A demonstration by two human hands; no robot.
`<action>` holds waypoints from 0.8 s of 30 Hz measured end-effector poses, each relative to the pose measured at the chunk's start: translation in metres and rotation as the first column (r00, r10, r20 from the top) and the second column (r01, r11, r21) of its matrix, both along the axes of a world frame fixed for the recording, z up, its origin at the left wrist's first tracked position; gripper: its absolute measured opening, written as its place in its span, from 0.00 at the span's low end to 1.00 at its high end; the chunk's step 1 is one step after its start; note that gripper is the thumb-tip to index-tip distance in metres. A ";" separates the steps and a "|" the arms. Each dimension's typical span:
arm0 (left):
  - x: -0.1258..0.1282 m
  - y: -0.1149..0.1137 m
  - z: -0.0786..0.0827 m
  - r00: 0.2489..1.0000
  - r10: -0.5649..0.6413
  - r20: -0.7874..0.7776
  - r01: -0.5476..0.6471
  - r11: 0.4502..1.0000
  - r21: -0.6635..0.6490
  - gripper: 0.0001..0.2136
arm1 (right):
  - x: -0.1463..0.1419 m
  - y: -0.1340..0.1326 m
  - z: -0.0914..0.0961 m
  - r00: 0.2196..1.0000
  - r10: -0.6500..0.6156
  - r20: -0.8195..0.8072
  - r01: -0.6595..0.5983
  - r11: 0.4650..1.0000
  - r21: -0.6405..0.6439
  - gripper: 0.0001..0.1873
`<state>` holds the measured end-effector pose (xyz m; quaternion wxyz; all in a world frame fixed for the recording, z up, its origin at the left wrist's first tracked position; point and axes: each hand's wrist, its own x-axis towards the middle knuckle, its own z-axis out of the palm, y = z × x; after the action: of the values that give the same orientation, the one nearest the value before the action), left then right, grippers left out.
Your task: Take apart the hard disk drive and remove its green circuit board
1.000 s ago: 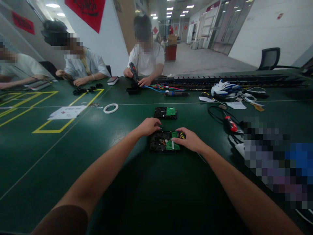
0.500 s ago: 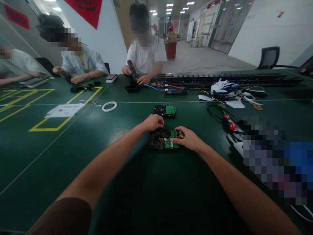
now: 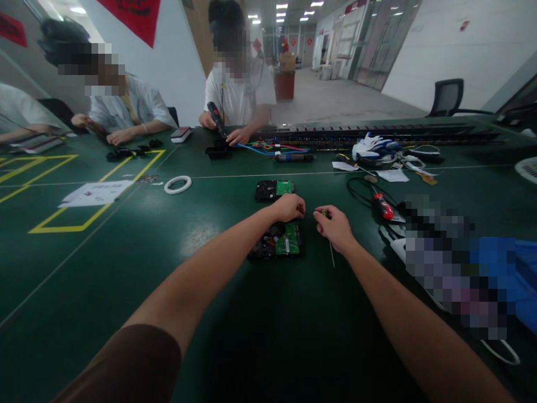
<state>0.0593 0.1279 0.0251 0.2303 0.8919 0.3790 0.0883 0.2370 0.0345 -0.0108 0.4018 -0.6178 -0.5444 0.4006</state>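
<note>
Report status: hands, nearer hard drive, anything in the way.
Right hand gripping screwdriver. Left hand curled, contents unclear. Nearer hard drive lying board-up, partly hidden by left forearm.

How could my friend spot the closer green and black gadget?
On the green table, look on the near side of the left hand. There lies a flat black gadget with a green board. Unlike its lookalike beyond, it's nearer and looks bigger.
</note>
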 end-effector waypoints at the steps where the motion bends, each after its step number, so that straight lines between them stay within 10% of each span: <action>1: 0.007 0.000 0.000 1.000 -0.008 0.005 0.008 1.000 -0.003 0.05 | 0.004 0.002 -0.002 0.998 -0.064 -0.009 0.064 0.997 0.039 0.25; 6: 0.021 -0.004 0.006 0.997 -0.008 0.072 0.008 1.000 0.008 0.08 | 0.017 0.007 -0.010 0.972 -0.171 0.160 0.124 0.956 0.264 0.15; 11: -0.016 -0.023 0.015 0.971 0.106 0.213 -0.130 0.986 0.102 0.07 | 0.027 0.010 -0.012 0.866 -0.213 0.453 0.007 0.910 0.414 0.13; 18: -0.063 -0.116 0.006 0.933 0.188 0.307 -0.284 0.909 0.306 0.11 | 0.020 0.008 -0.007 0.765 -0.018 0.643 -0.203 0.942 0.268 0.12; 24: -0.054 -0.182 -0.016 0.987 0.029 0.160 -0.102 0.875 0.473 0.16 | 0.019 0.010 -0.012 0.753 -0.050 0.656 -0.198 0.934 0.298 0.10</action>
<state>0.0052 -0.0543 0.0093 0.0268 0.8987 0.3573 0.2529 0.2561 0.0443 -0.0230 0.2726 -0.6145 -0.7368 0.0722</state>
